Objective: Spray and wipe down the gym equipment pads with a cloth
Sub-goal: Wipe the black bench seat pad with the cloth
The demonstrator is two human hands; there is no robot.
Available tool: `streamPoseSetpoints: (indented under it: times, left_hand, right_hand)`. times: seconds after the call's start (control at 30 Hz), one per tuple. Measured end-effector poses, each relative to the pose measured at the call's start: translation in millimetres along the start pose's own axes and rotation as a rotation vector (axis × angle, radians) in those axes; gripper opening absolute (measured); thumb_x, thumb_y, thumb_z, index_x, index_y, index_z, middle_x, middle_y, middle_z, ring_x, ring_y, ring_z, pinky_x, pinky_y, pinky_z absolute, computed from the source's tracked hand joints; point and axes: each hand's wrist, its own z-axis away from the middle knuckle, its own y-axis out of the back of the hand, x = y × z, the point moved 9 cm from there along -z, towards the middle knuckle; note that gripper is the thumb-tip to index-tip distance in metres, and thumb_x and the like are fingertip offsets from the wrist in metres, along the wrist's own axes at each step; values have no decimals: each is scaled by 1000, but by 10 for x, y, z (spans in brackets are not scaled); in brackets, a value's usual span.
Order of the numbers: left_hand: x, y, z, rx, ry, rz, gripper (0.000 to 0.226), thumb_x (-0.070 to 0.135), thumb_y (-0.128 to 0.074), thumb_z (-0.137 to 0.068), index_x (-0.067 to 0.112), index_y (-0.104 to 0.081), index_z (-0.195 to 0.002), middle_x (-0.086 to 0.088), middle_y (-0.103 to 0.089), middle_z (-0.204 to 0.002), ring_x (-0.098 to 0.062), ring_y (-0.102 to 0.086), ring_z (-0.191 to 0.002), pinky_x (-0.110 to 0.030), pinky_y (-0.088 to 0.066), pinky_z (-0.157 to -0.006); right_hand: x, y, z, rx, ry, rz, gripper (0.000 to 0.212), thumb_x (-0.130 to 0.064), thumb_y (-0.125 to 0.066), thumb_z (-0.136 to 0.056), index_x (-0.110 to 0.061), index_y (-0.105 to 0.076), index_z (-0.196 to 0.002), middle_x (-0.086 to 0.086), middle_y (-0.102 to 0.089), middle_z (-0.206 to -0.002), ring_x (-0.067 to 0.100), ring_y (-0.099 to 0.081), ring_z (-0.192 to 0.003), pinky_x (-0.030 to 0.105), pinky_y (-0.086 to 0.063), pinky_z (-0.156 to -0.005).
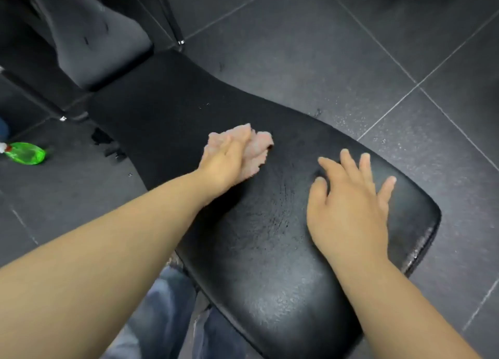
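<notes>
Bare left hand [224,166] clutches soft, bunched pale-pink cloth [253,147], light, best palmed; right hand [348,210], fingers spread, braces slick black vinyl bench pad [270,250].

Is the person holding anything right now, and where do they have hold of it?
The left hand presses a bunched pale cloth against the black pad. The right hand holds nothing.
</notes>
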Motion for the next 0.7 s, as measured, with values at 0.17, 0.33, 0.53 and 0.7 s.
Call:
streamPoseSetpoints:
  times: [0.17, 0.33, 0.53, 0.7]
  left_hand:
    - [-109, 981, 384, 337, 75, 352, 42, 26, -29, -102, 26, -52, -136, 6, -65, -128, -9, -64, -113, -30, -39, -105]
    - [-751, 1427, 308, 288, 350, -677, 55, 44, -29, -104, 31, -16, -156, -5, -13, -164, -26, -4, -151, -49, -11, -119]
    - [-1072, 1305, 221, 90, 437, -755, 64, 58, -18, -101, 39, 12, -153, 3, 25, -161, -21, 22, -149, -60, 3, -117]
    - [-1037, 1287, 277, 74, 438, -721, 62, 61, -17, -100, 45, 16, -150, 11, 31, -158, -15, 28, -146, -72, 0, -111]
  right_hand:
    - [-994, -609, -266, -239, 504, 53, 60, -60, -17, -95, -43, -21, -153, -7, -3, -165, 21, 9, -151, 50, 9, -118]
    - [-1107, -1235, -385, -409, 704, 374, 57, -57, -16, -97, -43, -25, -151, -10, -10, -164, 21, -6, -151, 49, -6, -119]
    - [-698, -930, -1218, -220, 158, 335, 84, -56, -29, -88, -14, -3, -157, 10, 1, -165, 25, -2, -151, 46, -9, -119]
    - [-1101, -1031, 125, -367, 536, 233, 71, -54, -36, -89, -16, -42, -149, 4, -36, -157, 20, -35, -144, 45, -37, -112]
